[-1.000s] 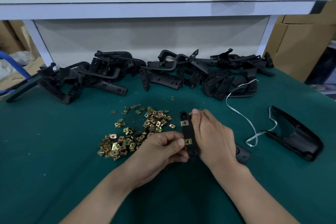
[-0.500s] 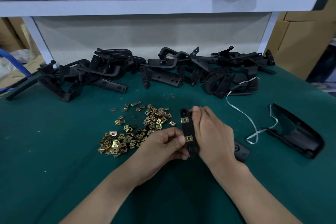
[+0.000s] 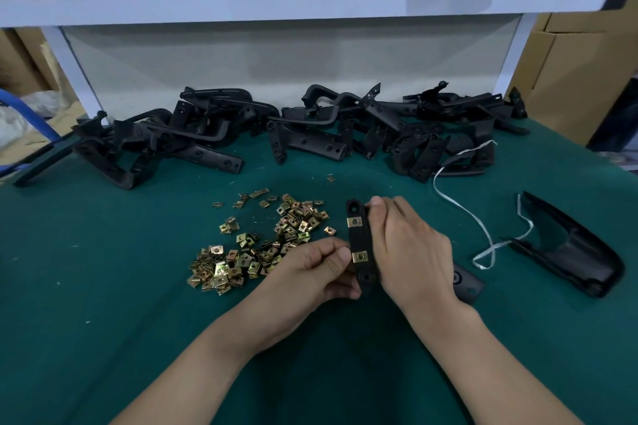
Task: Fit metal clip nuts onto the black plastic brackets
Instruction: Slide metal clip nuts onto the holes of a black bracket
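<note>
Far left on the green mat [image 3: 103, 269], I see a heap of black plastic brackets [image 3: 214, 134] start; it runs along the back edge toward the right. Nearer me, left of centre: a loose pile of brass-coloured clip nuts [image 3: 241, 252] lying on the mat. Left hand [image 3: 307, 272] sits just right of the pile, thumb and fingers pinching the lower end of one bracket [image 3: 359, 240], thumb tip touching the lower clip nut [image 3: 360, 256]. That bracket is held roughly upright at centre. A second clip nut [image 3: 354, 221] is seated near its top end. Right hand [image 3: 411, 252] is wrapped round the bracket's right edge, thumb up by the top hole. Past that wrist there's a black plastic end with a hole [image 3: 467, 281]; can't tell if it's part of the held bracket. Further right a white strap [image 3: 480, 221] loops over the mat, then a black moulded cover [image 3: 580, 252] lies alone. Cardboard boxes [image 3: 580, 72] stand off the table, far right.
</note>
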The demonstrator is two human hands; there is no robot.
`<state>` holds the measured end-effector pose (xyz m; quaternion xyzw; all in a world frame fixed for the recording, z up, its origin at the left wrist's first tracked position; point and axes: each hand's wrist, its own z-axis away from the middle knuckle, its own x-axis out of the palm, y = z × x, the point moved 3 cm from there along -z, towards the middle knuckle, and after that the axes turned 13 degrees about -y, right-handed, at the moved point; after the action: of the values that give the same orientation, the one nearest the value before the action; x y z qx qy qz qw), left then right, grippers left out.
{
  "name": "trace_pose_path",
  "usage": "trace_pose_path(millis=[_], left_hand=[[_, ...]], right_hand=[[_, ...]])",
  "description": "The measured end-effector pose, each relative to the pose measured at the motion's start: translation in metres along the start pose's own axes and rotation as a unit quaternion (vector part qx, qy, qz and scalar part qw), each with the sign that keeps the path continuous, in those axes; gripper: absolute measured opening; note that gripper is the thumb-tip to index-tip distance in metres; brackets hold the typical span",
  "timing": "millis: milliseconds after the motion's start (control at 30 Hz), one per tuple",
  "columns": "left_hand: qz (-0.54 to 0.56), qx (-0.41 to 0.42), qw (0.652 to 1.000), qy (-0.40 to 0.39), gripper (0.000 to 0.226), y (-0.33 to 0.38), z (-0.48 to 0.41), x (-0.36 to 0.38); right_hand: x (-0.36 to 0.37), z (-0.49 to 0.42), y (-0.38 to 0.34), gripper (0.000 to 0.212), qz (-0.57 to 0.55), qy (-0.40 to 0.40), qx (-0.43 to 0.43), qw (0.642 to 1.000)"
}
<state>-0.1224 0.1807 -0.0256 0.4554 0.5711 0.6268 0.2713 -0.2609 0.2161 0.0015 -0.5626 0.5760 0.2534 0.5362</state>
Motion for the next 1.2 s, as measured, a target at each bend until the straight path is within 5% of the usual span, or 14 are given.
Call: trace_pose_path(millis=[900,1200], left_hand=[[0.012,-0.001,1.0,0.0,0.03,0.0021,0.0022,0.0015],[0.025,0.027,0.997,0.061,0.03,0.0048,0.0044,0.0004]], right_hand=[[0.0017,0.0011,0.0015,0.046,-0.005,-0.018,-0.009,1.0],[0.0068,0.0036,0.0031,0.044,-0.035,-0.07,-0.092,0.993]])
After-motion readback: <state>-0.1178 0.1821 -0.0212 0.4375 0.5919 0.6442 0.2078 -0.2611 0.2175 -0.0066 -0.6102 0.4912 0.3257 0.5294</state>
